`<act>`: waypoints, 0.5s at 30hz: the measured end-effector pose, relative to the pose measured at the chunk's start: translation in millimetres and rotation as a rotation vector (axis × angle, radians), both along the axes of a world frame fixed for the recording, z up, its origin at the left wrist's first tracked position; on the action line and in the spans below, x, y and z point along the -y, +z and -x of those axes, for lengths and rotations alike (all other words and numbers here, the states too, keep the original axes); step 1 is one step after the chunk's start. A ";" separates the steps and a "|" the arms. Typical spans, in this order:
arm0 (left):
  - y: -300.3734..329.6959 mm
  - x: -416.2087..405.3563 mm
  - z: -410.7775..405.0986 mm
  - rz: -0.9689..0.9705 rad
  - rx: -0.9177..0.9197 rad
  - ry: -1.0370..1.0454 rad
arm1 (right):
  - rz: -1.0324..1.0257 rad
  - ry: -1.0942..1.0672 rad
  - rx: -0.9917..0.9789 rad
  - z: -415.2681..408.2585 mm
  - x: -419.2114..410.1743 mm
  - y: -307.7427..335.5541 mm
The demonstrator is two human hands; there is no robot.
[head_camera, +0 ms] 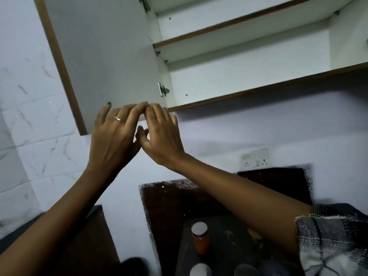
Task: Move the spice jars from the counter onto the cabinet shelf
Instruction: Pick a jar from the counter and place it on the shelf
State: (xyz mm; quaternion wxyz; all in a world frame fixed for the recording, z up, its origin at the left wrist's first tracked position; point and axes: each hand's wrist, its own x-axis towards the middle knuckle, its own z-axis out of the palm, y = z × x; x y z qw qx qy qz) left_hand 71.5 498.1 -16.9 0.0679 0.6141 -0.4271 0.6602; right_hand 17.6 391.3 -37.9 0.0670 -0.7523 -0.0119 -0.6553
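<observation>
Cabinet door (103, 56) swung open. Left hand (114, 134) with ring, fingers loosely spread, holding nothing, fingertips at door's lower edge. Right hand (162, 134) beside it, touching, relaxed, holding nothing. Cabinet shelf (249, 32) upper right. Orange spice jar (201, 239), grey lid, on counter (229, 246) below; no readable label.

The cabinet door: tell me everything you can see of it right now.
The door hangs swung open to the left of the cabinet. Its inner face looks like plain white laminate with a brown wooden edge along the left side. Two metal hinges join it to the cabinet, one low and one at the top of the view. The left hand and right hand are raised at its bottom edge, fingertips overlapping it; actual contact is unclear.
</observation>
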 end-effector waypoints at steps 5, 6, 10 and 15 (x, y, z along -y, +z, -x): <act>-23.0 46.2 37.6 -0.014 -0.148 -0.276 | 0.057 -0.019 0.031 49.4 45.0 -21.1; -30.3 56.7 44.0 -0.005 -0.171 -0.311 | 0.067 -0.029 0.024 59.7 55.0 -27.1; -65.4 104.5 70.0 -0.018 -0.296 -0.473 | 0.072 -0.116 -0.018 100.0 97.2 -55.3; -111.9 164.5 105.3 -0.102 -0.484 -0.675 | -0.036 -0.184 -0.079 140.1 146.1 -98.4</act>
